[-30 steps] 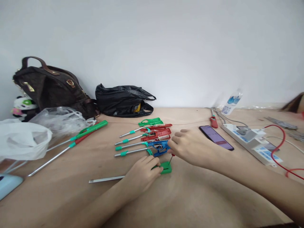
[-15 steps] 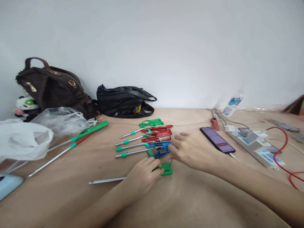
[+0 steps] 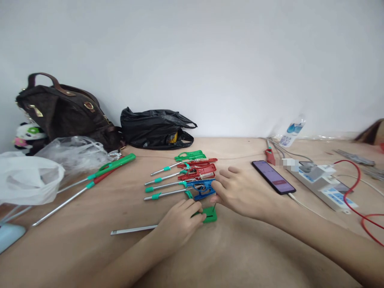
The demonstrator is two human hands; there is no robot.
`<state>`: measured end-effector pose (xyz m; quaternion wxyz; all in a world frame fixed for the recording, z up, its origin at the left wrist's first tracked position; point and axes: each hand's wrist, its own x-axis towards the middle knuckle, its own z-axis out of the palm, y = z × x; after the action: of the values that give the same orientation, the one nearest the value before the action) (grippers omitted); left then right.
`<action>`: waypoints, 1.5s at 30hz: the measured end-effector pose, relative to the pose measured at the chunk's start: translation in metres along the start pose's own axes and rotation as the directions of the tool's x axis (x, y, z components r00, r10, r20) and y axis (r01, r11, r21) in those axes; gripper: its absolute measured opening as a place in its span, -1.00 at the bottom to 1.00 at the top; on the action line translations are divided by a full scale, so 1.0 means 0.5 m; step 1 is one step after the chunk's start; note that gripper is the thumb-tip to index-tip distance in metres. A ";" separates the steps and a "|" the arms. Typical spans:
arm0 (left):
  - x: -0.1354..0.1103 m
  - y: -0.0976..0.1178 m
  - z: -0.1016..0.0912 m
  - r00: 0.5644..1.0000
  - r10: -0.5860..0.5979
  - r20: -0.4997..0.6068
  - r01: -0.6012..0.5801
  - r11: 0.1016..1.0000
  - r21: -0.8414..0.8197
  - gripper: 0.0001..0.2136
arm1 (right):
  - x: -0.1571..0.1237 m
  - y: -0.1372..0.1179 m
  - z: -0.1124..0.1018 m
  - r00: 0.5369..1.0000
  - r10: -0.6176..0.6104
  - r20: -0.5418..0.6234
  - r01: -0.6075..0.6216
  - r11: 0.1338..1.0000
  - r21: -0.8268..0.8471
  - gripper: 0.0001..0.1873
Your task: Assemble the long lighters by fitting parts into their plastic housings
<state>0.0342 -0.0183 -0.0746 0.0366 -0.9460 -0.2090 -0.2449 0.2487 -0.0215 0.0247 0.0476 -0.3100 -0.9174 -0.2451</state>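
My left hand [image 3: 181,219] grips a green gas lighter [image 3: 211,214] and presses it to the table. Its long metal barrel [image 3: 135,230] sticks out to the left from under that hand. My right hand [image 3: 231,192] is closed on a screwdriver [image 3: 214,207]; the handle is hidden in the fingers, and the thin shaft points down onto the green handle. Just beyond my hands lie several opened lighters: a blue one [image 3: 205,188], a red one [image 3: 200,172] with inner parts and wires showing, and a green half shell [image 3: 190,154].
At left lie a green lighter [image 3: 118,165] and a red one beside plastic bags [image 3: 30,176]. A dark bag [image 3: 66,108] and a black plastic bag [image 3: 150,128] rest against the wall. Right of my hand are a phone [image 3: 273,177], a power strip [image 3: 333,196] and a red cable [image 3: 357,176].
The view has shifted slightly. Both hands stay at the green lighter, the screwdriver shaft still standing on its handle and leaning a little more upright.
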 end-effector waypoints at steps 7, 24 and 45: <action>0.000 0.002 -0.006 1.000 -0.016 0.027 0.016 1.000 -0.001 -0.73 | -0.006 0.004 0.003 1.000 0.024 -0.001 -0.024 1.000 -0.001 -0.89; -0.001 0.001 -0.004 1.000 -0.014 0.017 0.014 1.000 0.001 -0.76 | 0.001 0.005 0.013 0.999 0.003 -0.037 -0.005 0.999 -0.046 -0.83; -0.003 -0.001 -0.002 1.000 -0.018 0.023 0.018 1.000 -0.010 -0.79 | -0.008 0.006 -0.007 0.999 -0.049 0.023 0.047 0.997 0.060 -0.90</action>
<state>0.0325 -0.0188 -0.0742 0.0270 -0.9470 -0.2166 -0.2356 0.2532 -0.0233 0.0279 0.0395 -0.2893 -0.9319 -0.2151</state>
